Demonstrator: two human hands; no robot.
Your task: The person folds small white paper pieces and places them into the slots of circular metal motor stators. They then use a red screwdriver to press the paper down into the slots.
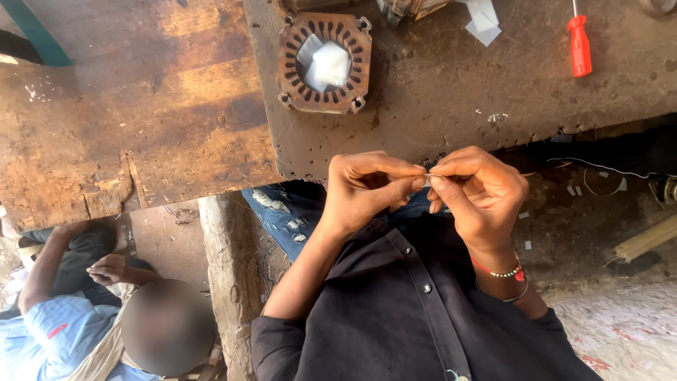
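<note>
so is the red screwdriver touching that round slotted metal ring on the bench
Apart. The head view shows the red screwdriver lying far to the right of the metal ring, with bare bench between them.

The motor core (324,62) lies on the workbench (437,99), the screwdriver (580,46) well to its right; both hands (423,187) meet before the bench edge

Between the hands, low in the middle of the frame, and the rusty stator core (324,62) at top centre, the desk (437,106) lies bare, an open stretch to pass over. A red screwdriver (580,46) and white paper scraps (483,20) crowd the upper right edge. At lower left, a seated person (84,310) fills the floor beside the wooden post (226,282).
</note>
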